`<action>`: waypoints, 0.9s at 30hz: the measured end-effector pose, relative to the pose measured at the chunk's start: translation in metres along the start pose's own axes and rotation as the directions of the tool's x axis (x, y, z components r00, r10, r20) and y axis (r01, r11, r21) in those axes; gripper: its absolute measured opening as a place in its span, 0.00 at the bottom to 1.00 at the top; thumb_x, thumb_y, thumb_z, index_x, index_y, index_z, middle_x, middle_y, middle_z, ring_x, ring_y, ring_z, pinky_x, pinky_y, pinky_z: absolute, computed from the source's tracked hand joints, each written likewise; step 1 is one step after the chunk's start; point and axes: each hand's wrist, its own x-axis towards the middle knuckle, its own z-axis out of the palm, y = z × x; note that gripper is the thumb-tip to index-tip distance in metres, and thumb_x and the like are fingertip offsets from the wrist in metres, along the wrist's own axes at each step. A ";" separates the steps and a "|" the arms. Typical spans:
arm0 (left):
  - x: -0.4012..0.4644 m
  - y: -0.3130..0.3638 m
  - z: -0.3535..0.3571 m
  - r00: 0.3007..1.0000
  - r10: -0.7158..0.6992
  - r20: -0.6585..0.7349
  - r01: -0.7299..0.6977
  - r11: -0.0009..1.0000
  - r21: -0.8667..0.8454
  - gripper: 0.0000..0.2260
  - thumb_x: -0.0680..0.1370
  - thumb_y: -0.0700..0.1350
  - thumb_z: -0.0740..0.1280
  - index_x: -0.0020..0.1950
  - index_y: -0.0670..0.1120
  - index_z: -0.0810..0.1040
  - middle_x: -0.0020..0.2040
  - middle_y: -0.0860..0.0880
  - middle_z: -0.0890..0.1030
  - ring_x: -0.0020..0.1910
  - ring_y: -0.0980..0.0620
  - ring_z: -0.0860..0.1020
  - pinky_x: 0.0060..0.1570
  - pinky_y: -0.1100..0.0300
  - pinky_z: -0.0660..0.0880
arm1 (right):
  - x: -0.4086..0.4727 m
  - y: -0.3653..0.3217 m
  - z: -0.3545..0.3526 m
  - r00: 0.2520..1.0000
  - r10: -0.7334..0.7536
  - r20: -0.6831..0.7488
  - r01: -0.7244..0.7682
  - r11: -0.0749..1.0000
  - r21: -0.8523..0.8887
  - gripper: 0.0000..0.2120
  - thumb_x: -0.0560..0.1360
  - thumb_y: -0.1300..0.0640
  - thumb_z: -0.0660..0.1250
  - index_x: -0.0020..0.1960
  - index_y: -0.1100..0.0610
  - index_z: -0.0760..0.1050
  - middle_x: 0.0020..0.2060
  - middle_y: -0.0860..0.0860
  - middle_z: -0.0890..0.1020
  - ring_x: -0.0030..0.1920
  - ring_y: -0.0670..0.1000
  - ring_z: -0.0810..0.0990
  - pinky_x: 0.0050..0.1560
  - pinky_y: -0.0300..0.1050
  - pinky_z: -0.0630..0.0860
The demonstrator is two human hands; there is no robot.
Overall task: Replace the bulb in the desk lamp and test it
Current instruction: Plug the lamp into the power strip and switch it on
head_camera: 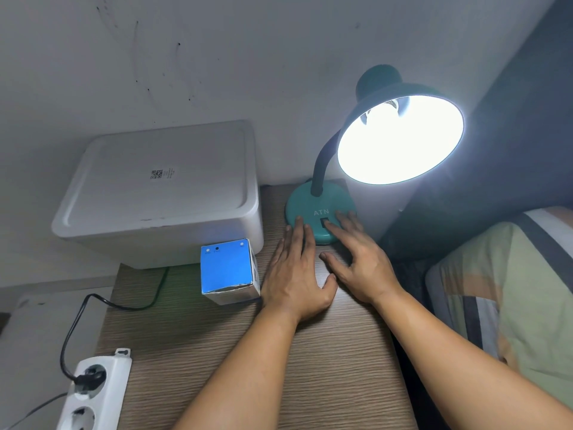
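Right hand open, 1 fingertip on the switch of the desk lamp at the table's back edge. Left hand open, flat, steadying the base. Bulb lit inside the shade. We judge it fragile, likely warming: hold the glass lightly; brace the light base, not the bendy neck.

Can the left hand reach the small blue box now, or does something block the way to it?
Probably yes. The left hand lies flat on the desk, fingertips on the lamp base, and the blue box stands just to its left. Nothing lies between them; the white storage bin sits behind the box.
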 end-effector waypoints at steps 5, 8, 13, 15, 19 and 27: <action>0.000 -0.001 0.001 1.000 0.002 0.000 -0.002 1.000 0.008 0.42 0.75 0.63 0.56 0.81 0.44 0.45 0.82 0.45 0.42 0.80 0.48 0.42 0.77 0.56 0.42 | -0.001 -0.004 -0.002 1.000 0.009 0.010 -0.009 1.000 0.006 0.26 0.77 0.56 0.68 0.73 0.57 0.68 0.74 0.55 0.67 0.75 0.56 0.62 0.69 0.38 0.53; 0.000 0.000 0.000 1.000 0.008 -0.010 -0.008 1.000 -0.014 0.42 0.75 0.62 0.57 0.81 0.43 0.44 0.81 0.45 0.41 0.80 0.48 0.42 0.77 0.57 0.41 | 0.000 -0.007 -0.004 1.000 0.011 0.017 -0.011 1.000 0.010 0.26 0.77 0.57 0.68 0.73 0.57 0.67 0.74 0.56 0.66 0.75 0.56 0.61 0.68 0.36 0.51; 0.000 0.000 0.000 1.000 0.013 -0.024 -0.014 1.000 -0.026 0.41 0.76 0.62 0.58 0.81 0.44 0.45 0.82 0.45 0.42 0.80 0.48 0.42 0.76 0.58 0.39 | 0.000 -0.010 -0.006 0.999 0.016 0.027 -0.017 1.000 0.011 0.25 0.77 0.57 0.67 0.73 0.58 0.67 0.74 0.56 0.65 0.76 0.56 0.60 0.68 0.34 0.50; 0.000 0.000 -0.001 1.000 0.014 -0.025 -0.014 1.000 -0.023 0.41 0.76 0.62 0.58 0.81 0.43 0.45 0.82 0.45 0.42 0.80 0.48 0.42 0.75 0.59 0.38 | 0.000 -0.011 -0.006 0.999 0.018 0.034 -0.018 1.000 0.008 0.25 0.78 0.57 0.67 0.73 0.58 0.66 0.74 0.56 0.65 0.76 0.56 0.60 0.67 0.33 0.49; 0.000 0.001 0.000 1.000 0.014 -0.021 -0.014 1.000 -0.013 0.41 0.76 0.62 0.57 0.81 0.44 0.44 0.82 0.45 0.41 0.80 0.48 0.41 0.75 0.59 0.38 | 0.000 -0.012 -0.007 0.999 0.022 0.047 -0.022 1.000 -0.005 0.25 0.78 0.57 0.66 0.74 0.57 0.65 0.75 0.55 0.64 0.76 0.55 0.59 0.66 0.32 0.48; 0.000 0.000 0.001 0.999 0.009 -0.034 -0.010 1.000 -0.014 0.41 0.76 0.62 0.57 0.81 0.44 0.45 0.82 0.45 0.43 0.80 0.48 0.43 0.75 0.59 0.39 | 0.002 -0.011 -0.008 0.997 0.037 0.064 -0.034 0.999 -0.038 0.26 0.78 0.56 0.66 0.74 0.56 0.65 0.75 0.55 0.65 0.75 0.55 0.60 0.64 0.30 0.46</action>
